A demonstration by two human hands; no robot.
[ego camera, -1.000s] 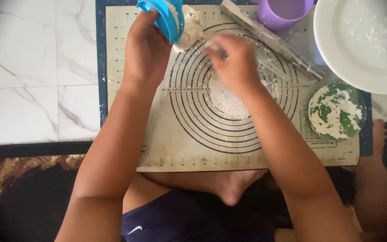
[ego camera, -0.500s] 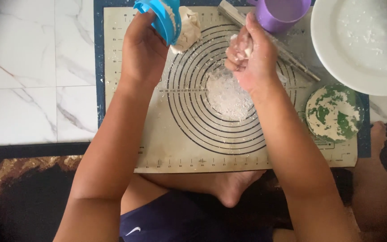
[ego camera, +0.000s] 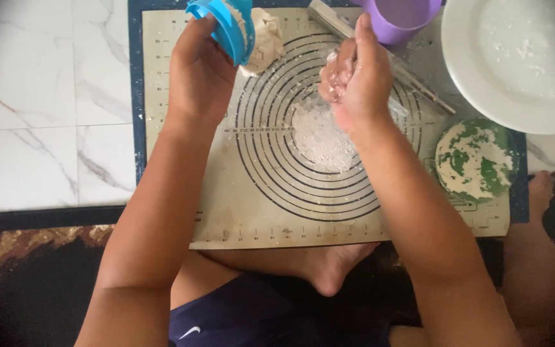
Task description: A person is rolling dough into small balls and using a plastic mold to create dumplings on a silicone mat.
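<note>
My left hand holds a blue round plastic press with dough in it, lifted above the top left of a beige baking mat printed with dark rings. My right hand hovers over the mat's upper middle, fingers curled shut around a pinch of white flour or dough bits. Below it a patch of scattered flour lies at the centre of the rings. A lump of pale dough rests on the mat right beside the press.
A purple cup and a clear rolling pin lie at the top. A white floured plate sits top right, a green flour-dusted disc below it. White marble floor at left; my bare foot under the mat's near edge.
My right hand has lifted off the mat's centre and moved up towards the purple cup, closing its fingers. The left hand with the blue press has stayed nearly still.
</note>
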